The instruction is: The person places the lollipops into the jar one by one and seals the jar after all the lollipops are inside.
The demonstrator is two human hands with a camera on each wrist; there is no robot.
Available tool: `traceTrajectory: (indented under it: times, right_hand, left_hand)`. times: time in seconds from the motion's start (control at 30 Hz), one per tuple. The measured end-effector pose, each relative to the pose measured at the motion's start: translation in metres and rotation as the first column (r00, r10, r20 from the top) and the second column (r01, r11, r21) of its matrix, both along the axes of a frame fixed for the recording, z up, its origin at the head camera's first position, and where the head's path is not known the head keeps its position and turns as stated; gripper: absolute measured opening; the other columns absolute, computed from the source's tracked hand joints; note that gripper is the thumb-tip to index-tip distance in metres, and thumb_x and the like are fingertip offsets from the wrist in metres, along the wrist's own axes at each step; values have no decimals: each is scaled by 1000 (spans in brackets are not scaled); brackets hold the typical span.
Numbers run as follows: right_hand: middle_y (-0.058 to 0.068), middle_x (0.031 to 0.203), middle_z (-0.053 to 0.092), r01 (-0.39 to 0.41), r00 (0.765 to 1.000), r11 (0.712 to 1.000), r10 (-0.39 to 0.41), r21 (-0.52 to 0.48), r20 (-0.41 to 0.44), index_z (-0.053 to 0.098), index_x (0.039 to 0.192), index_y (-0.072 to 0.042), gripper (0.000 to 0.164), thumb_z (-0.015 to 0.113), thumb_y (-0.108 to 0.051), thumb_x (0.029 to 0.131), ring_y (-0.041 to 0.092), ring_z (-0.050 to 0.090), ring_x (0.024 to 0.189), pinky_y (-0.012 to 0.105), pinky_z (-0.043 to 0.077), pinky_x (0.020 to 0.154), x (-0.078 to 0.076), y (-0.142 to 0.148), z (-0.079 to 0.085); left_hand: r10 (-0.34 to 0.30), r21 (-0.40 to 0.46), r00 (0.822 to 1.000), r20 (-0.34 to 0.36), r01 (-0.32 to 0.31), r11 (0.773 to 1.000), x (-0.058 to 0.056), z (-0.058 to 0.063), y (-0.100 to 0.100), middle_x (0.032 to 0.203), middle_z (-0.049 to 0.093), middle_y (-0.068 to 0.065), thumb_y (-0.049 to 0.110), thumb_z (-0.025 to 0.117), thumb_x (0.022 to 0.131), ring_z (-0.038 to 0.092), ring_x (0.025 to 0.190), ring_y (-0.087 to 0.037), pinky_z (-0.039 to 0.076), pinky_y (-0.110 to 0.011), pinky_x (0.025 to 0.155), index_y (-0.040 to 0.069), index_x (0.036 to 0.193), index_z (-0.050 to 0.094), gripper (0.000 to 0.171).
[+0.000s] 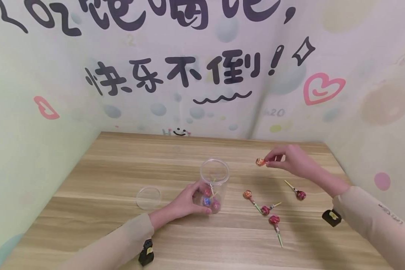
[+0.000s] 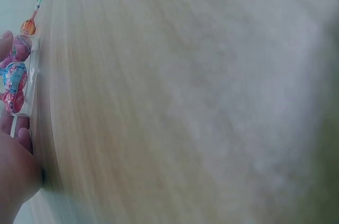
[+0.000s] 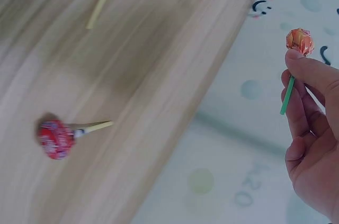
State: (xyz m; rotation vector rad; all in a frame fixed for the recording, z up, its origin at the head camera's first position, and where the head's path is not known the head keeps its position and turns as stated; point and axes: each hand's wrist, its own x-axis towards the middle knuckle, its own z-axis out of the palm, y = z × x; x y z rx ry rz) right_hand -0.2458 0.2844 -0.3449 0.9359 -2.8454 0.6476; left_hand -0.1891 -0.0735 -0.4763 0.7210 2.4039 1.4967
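Observation:
My left hand [image 1: 185,204] grips a clear plastic cup [image 1: 214,172] low on its side, and the cup stands upright on the table. Inside it lie several wrapped lollipops, a blue one [image 1: 207,201] and red or pink ones among them; the left wrist view shows them through the wall. Up and to the right of the cup, my right hand [image 1: 295,161] pinches an orange-wrapped lollipop [image 1: 260,162] between thumb and fingers, above the table. In the right wrist view its green stick [image 3: 287,96] points down past the fingers.
Right of the cup lie an orange lollipop [image 1: 247,194] and dark red ones, one in the middle [image 1: 265,210], one nearer [image 1: 274,220], one farther right [image 1: 301,195]. A clear round lid [image 1: 148,198] rests left of the cup. Printed walls enclose the wooden table [image 1: 104,168].

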Motion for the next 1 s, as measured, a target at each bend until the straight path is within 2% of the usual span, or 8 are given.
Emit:
traceTrajectory:
  times: [0.27,0.43,0.67,0.83,1.0]
  right_hand:
    - [-11,85,73,-65,998,998,65,21,-8,78,92,-23,13,81,-16,82,1,58,73,20,49,64,-3,-32,31]
    - [-12,82,71,-133,991,990,134,46,-23,78,93,-22,13,81,-16,81,0,60,70,21,50,62,-3,-52,52]
    - [-7,90,75,-224,975,973,224,58,1,78,97,-19,13,77,-13,85,2,64,74,22,54,68,0,-79,80]
    - [-8,93,74,-269,963,958,266,95,43,78,102,-19,18,75,-11,86,2,65,78,23,55,71,4,-97,89]
    - [-7,91,74,-321,947,942,318,99,44,78,102,-18,19,74,-9,86,2,65,80,24,56,73,6,-112,91]
  left_hand:
    - [-3,-6,1000,13,3,1000,0,1,0,120,62,1,24,91,68,53,113,-14,42,-33,99,17,113,57,56]
    - [-8,-1,1000,-3,8,1000,0,1,-1,118,62,0,24,90,69,53,112,-14,42,-33,98,15,110,57,54]
    - [-5,-3,1000,-11,5,1000,1,4,0,119,63,-4,25,90,69,54,114,-18,43,-37,99,14,117,57,59]
    - [-7,-5,1000,-21,7,1000,1,5,0,118,63,-5,25,90,70,54,113,-18,43,-36,98,15,122,56,63]
    - [-6,-4,1000,-28,6,1000,-1,0,-1,117,64,-4,26,90,69,54,110,-16,44,-35,97,16,125,56,66]
